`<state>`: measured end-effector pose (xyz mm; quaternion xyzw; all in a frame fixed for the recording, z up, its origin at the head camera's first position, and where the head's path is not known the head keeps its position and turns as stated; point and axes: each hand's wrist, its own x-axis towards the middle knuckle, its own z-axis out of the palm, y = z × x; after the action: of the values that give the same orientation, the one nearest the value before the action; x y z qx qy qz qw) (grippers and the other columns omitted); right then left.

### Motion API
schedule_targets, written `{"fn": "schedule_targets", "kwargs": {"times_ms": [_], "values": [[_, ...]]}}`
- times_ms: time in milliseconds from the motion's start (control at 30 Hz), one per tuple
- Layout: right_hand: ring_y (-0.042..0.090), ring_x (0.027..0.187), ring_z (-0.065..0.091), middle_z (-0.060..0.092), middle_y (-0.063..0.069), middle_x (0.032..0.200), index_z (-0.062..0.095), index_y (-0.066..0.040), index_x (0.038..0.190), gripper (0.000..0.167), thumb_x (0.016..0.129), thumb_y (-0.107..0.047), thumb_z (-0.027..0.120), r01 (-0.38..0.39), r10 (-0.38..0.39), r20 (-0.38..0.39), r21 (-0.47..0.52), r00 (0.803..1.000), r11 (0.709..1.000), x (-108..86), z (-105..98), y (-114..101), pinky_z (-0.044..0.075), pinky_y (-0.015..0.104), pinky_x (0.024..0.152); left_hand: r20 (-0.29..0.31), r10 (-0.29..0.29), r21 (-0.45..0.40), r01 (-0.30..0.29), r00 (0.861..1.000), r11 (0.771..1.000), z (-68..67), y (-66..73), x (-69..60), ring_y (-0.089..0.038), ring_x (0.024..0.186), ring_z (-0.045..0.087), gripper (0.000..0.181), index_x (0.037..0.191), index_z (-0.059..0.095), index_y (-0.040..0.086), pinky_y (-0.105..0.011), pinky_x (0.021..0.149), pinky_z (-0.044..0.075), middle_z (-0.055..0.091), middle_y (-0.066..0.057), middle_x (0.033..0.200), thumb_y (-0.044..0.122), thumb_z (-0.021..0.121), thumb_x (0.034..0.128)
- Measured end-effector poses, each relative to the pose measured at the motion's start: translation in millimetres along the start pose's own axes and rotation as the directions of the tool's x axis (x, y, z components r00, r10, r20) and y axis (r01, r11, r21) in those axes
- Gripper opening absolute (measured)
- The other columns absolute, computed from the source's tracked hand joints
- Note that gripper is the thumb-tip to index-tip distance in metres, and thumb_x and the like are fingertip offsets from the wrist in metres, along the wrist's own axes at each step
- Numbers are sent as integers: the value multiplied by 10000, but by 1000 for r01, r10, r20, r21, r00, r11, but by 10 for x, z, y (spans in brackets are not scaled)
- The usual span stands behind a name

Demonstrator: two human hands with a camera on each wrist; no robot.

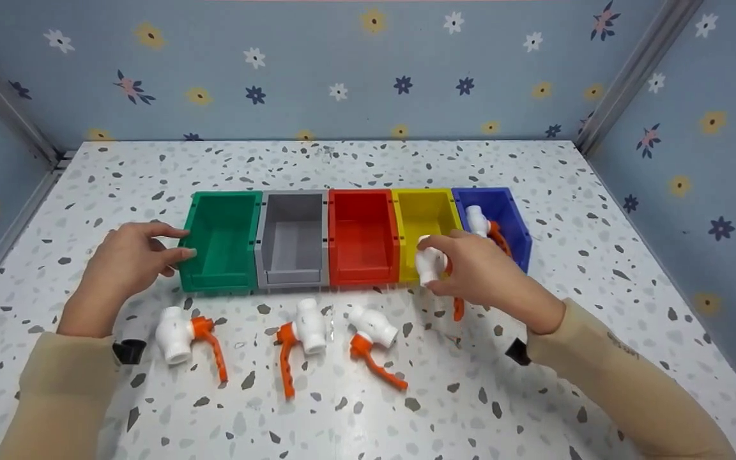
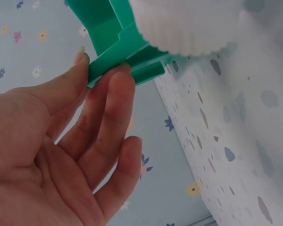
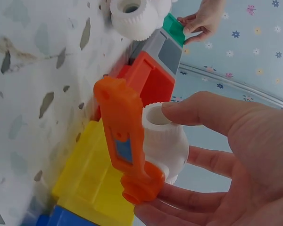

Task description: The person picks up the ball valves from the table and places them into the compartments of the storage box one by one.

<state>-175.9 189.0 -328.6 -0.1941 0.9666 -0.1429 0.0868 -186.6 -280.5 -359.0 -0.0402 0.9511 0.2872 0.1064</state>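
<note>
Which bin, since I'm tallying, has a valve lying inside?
The blue bin, at the row's right end: an orange-handled white valve lies in it. The green bin, gray bin, red bin and yellow bin have none lying inside.

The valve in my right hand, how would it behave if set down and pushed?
The valve would probably pivot more than roll, since its orange handle juts out. Likely light, given its hollow end. Probably stiff: no dent shows where it's pinched.

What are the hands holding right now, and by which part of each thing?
The right hand grips an orange-handled valve by its white body, thumb at one open end; the left hand pinches the green bin by its left edge.
</note>
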Motion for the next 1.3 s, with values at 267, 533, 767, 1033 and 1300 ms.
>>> {"fn": "schedule_targets", "kwargs": {"times_ms": [267, 533, 767, 1033, 1300], "values": [[207, 810, 573, 594, 44, 1021, 628, -190, 1277, 511, 812, -264, 827, -5, 5, -24, 2, 1000, 1000, 152, -81, 32, 506, 334, 673, -3, 3, 5, -3, 1000, 1000, 3, -3, 4, -346, 922, 684, 591, 1448, 502, 58, -450, 722, 442, 678, -235, 1119, 369, 661, 970], [236, 866, 567, 618, 61, 1069, 622, -178, 1292, 539, 808, -293, 830, -7, 6, -12, -40, 1000, 999, 335, -131, 75, 501, 381, 745, 8, 1, 1, -1, 1000, 1000, -5, 7, 0, -355, 929, 675, 607, 1455, 495, 57, -438, 716, 439, 675, -237, 1117, 377, 663, 968], [256, 888, 552, 628, 50, 1146, 621, -201, 1292, 534, 809, -272, 837, -28, 28, 3, -23, 1000, 999, 528, -197, 80, 507, 379, 744, 4, -2, 4, 2, 1000, 1000, 4, 6, 3, -342, 913, 672, 596, 1449, 504, 60, -428, 707, 437, 685, -223, 1089, 377, 659, 970], [254, 1077, 546, 592, 49, 1307, 608, -232, 1334, 554, 825, -246, 827, -65, 67, 42, -32, 997, 997, 724, -225, 85, 498, 454, 925, -22, 8, -1, -8, 1000, 1000, 19, 2, -11, -313, 868, 664, 573, 1436, 525, 64, -402, 665, 415, 708, -183, 1013, 355, 671, 965], [255, 1007, 545, 612, 55, 1244, 612, -254, 1317, 526, 832, -244, 815, -65, 68, 58, -47, 996, 997, 871, -240, 121, 514, 436, 880, -26, 13, -1, -13, 1000, 1000, 21, 1, -10, -310, 853, 673, 569, 1436, 524, 59, -391, 647, 406, 722, -156, 950, 345, 672, 967]]}}
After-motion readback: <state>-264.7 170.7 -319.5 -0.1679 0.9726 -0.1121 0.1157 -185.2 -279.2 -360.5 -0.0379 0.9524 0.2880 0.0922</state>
